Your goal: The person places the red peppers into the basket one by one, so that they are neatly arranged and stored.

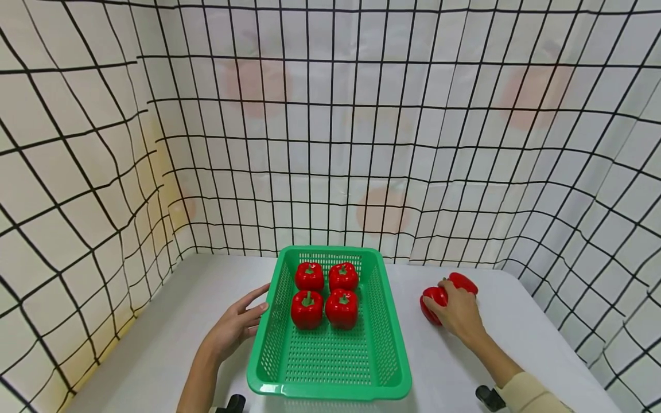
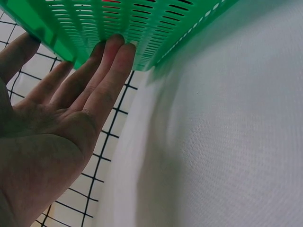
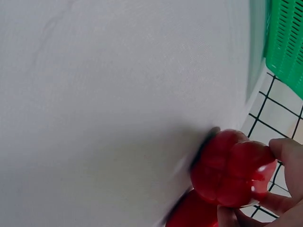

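On the right of the head view my right hand (image 1: 458,312) grips a red bell pepper (image 1: 432,305), thumb on one side and fingertips on the other. In the right wrist view this pepper (image 3: 229,168) shows its lobed end, close against the white surface. A second red bell pepper (image 1: 464,282) lies right beside it, partly hidden by the hand. My left hand (image 1: 233,326) has its fingers extended against the left side of a green perforated basket (image 1: 330,367). The left wrist view shows these fingertips (image 2: 124,54) at the slotted basket wall (image 2: 156,28).
Several red bell peppers (image 1: 342,308) stand stem-up in two rows in the basket's far half. A white-covered table (image 1: 165,338) lies beneath everything. Black wire grid (image 1: 330,143) walls in the back and both sides, with white sheeting behind it.
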A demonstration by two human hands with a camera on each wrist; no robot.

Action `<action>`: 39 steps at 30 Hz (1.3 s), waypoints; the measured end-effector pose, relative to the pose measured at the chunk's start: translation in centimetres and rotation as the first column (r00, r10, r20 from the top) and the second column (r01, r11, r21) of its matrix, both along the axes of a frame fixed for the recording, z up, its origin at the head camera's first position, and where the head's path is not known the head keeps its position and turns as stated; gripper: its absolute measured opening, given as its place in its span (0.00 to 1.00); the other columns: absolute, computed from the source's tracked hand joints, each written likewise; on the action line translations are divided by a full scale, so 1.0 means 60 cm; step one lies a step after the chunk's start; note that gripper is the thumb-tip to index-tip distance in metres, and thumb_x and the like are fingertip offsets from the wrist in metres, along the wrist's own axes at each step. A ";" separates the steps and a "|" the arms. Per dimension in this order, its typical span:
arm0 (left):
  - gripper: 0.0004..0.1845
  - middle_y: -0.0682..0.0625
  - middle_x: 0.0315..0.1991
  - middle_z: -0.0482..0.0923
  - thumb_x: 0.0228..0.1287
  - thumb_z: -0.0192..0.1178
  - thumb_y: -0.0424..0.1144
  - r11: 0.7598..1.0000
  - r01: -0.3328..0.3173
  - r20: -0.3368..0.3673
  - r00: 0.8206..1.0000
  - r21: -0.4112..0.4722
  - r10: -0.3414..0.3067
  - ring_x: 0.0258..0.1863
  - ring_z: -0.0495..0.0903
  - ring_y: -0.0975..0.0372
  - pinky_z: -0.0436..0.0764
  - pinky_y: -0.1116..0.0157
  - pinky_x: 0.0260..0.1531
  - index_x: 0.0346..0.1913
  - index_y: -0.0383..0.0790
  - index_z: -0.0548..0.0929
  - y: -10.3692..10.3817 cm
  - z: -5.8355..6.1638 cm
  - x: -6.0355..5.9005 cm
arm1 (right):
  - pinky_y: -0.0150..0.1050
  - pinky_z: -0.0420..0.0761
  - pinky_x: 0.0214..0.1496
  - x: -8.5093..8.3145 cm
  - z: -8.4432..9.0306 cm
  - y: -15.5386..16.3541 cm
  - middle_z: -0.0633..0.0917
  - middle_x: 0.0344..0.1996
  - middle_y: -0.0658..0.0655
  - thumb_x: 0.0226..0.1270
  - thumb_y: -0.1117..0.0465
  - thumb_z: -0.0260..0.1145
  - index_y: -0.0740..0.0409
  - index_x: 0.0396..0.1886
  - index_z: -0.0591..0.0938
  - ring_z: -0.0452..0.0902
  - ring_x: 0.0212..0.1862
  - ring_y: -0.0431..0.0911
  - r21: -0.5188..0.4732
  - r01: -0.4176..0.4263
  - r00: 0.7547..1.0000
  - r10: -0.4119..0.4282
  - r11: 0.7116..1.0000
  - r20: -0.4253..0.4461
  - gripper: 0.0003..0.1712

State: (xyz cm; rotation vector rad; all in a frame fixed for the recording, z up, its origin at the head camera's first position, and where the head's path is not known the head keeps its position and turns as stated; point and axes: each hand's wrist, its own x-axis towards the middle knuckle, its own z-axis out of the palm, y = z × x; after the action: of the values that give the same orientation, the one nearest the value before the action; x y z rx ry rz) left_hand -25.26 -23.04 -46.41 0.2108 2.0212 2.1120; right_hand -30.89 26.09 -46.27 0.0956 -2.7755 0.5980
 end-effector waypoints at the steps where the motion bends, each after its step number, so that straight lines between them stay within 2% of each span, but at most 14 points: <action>1: 0.35 0.37 0.60 0.80 0.76 0.57 0.44 1.000 0.002 0.003 1.000 0.003 -0.002 0.49 0.88 0.52 0.87 0.55 0.52 0.80 0.46 0.57 0.000 0.000 0.000 | 0.67 0.85 0.46 0.001 0.000 0.000 0.80 0.53 0.78 0.63 0.52 0.71 0.71 0.61 0.74 0.73 0.55 0.77 -0.006 -0.003 1.000 0.003 1.000 -0.006 0.35; 14: 0.35 0.38 0.60 0.80 0.76 0.57 0.44 1.000 -0.004 0.010 1.000 0.003 0.004 0.49 0.89 0.52 0.87 0.55 0.51 0.80 0.47 0.57 0.000 0.001 -0.001 | 0.62 0.87 0.42 0.014 0.005 -0.001 0.81 0.51 0.75 0.56 0.56 0.75 0.68 0.58 0.75 0.75 0.53 0.71 -0.058 -0.014 1.000 0.013 0.998 -0.013 0.34; 19: 0.35 0.38 0.60 0.80 0.76 0.58 0.44 1.000 -0.004 0.015 1.000 0.011 0.003 0.48 0.89 0.52 0.87 0.55 0.51 0.80 0.47 0.58 0.001 0.002 0.000 | 0.59 0.88 0.40 0.023 0.008 0.001 0.84 0.47 0.71 0.57 0.57 0.74 0.65 0.54 0.76 0.78 0.50 0.68 -0.070 -0.043 0.998 0.040 0.997 -0.044 0.28; 29: 0.35 0.37 0.61 0.80 0.76 0.57 0.44 1.000 -0.009 0.012 1.000 -0.002 0.009 0.49 0.88 0.51 0.87 0.55 0.51 0.80 0.47 0.58 -0.001 0.003 -0.002 | 0.57 0.89 0.39 0.055 0.030 0.002 0.83 0.47 0.71 0.53 0.57 0.78 0.65 0.49 0.76 0.78 0.51 0.69 -0.112 -0.049 0.998 0.051 0.993 0.022 0.28; 35: 0.35 0.35 0.61 0.79 0.76 0.57 0.44 1.000 0.001 0.007 1.000 0.002 -0.001 0.48 0.89 0.51 0.87 0.55 0.51 0.80 0.47 0.57 -0.002 0.003 -0.002 | 0.50 0.89 0.36 0.065 0.036 0.011 0.83 0.42 0.68 0.55 0.54 0.76 0.66 0.46 0.76 0.79 0.44 0.61 -0.103 -0.037 0.998 0.042 0.994 0.044 0.27; 39: 0.34 0.36 0.61 0.79 0.76 0.56 0.44 1.000 0.005 0.006 1.000 0.005 -0.005 0.48 0.89 0.51 0.87 0.55 0.51 0.80 0.47 0.57 -0.002 0.001 -0.002 | 0.49 0.89 0.35 0.069 0.036 0.018 0.83 0.42 0.68 0.55 0.53 0.77 0.67 0.46 0.75 0.79 0.44 0.61 -0.102 -0.024 0.997 0.031 0.994 0.067 0.29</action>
State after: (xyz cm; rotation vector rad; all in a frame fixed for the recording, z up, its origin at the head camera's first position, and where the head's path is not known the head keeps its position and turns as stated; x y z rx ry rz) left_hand -25.38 -23.16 -46.34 0.2103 2.0101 2.1127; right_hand -26.78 27.18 -44.08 0.0935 -2.8072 0.7615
